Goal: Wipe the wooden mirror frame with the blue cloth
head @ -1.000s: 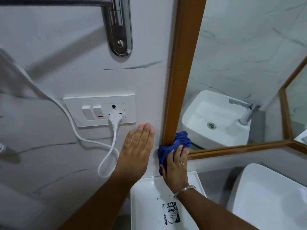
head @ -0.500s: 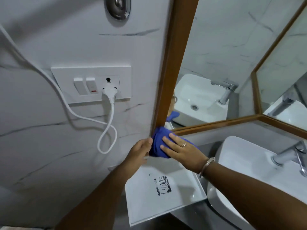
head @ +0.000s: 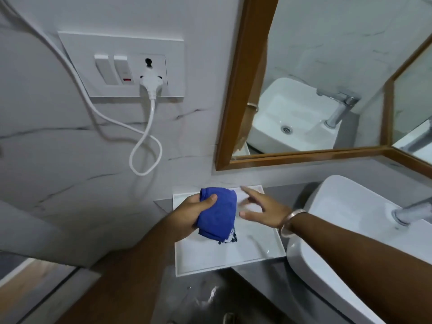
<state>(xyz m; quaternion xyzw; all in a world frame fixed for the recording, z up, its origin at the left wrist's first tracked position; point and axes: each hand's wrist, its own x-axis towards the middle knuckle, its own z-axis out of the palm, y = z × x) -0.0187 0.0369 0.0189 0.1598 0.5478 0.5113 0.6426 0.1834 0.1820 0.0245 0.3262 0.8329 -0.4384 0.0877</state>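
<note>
Blue cloth held below the wooden mirror frame.
Left hand grips the cloth over the white tray; right hand is spread wide, holding nothing.

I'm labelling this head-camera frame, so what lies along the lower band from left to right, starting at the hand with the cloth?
Left hand → blue cloth → right hand → bangle on that wrist → white washbasin → chrome tap at the right edge.
</note>
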